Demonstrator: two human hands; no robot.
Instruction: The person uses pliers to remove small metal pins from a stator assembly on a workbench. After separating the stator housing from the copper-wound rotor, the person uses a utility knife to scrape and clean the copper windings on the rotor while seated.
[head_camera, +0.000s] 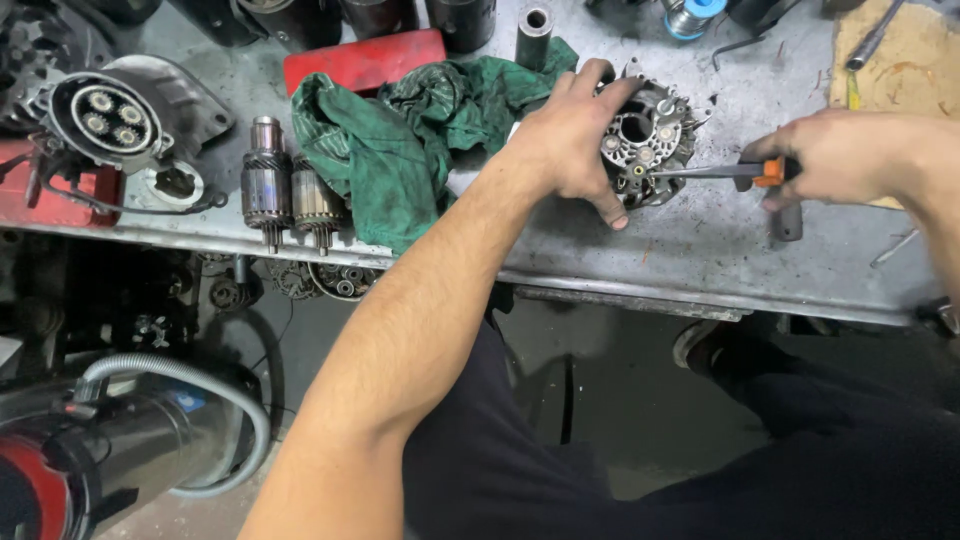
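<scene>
My left hand (572, 140) grips a round grey metal alternator housing (652, 140) that stands on its edge on the worn metal workbench (690, 250), fingers over its top and thumb under its lower rim. My right hand (850, 155) holds long-nose pliers (720, 172) with orange and black handles. The pliers' thin tips touch a small fitting on the housing's open face. Both forearms reach across the bench from the near side.
A crumpled green rag (400, 140) lies left of the housing, by a red box (365, 60). Two starter armatures (290, 190) stand near the bench's front edge. A starter gear housing (110, 115) sits far left. Dark cylinders line the back. A hose and machine (150, 420) rest on the floor.
</scene>
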